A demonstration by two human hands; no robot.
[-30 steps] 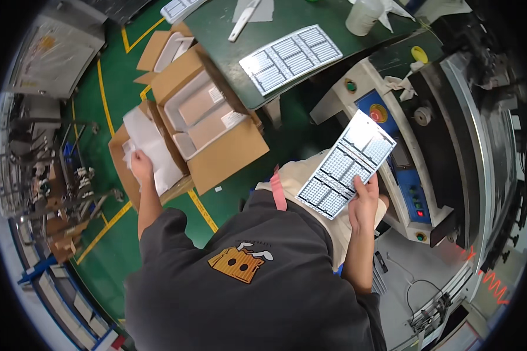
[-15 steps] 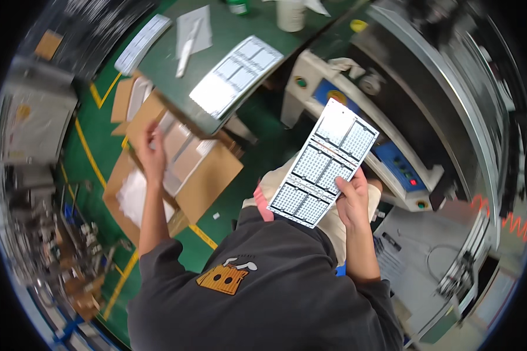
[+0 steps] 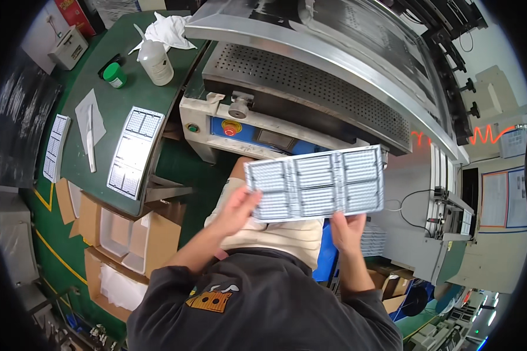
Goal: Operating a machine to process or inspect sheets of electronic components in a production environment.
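Observation:
A white circuit board panel (image 3: 316,178) with black-outlined grids is held up in front of my waist, its long side running across. My left hand (image 3: 235,209) grips its left end, and my right hand (image 3: 349,229) pinches its lower edge toward the right. Just beyond the panel stands a machine with a perforated metal bed (image 3: 310,85) under a raised metal frame (image 3: 316,50). Its front carries a red knob (image 3: 231,127) and a green button (image 3: 192,127).
A green table (image 3: 108,96) at left bears similar panels (image 3: 136,152), a white strip-like tool (image 3: 91,146), a green jar (image 3: 115,75), a white squeeze bottle (image 3: 156,63) and a cloth (image 3: 168,32). Open cardboard boxes (image 3: 161,243) stand below it. An orange coiled hose (image 3: 489,133) hangs at right.
The view has swung right toward the machine. My left hand has come from above the boxes onto the panel, which is now turned crosswise and held by both hands.

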